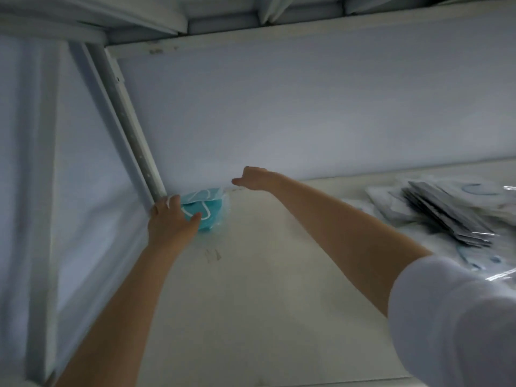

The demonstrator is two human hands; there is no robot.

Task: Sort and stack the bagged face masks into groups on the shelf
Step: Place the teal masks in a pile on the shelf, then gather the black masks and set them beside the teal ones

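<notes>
The white sleeve (460, 317) reaches in. The left hand (171, 222) presses straight fingers on the teal bagged masks (208, 205), settling them in the shelf (265, 275) corner. The right hand (252, 178) hovers, its fingers unclear. Next, probably fetch from the mixed pile (446, 216).

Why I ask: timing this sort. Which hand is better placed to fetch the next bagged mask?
Probably right. The right hand holds nothing, on the same side as the mixed mask pile; the left hand rests on the teal bagged masks in the corner.
</notes>
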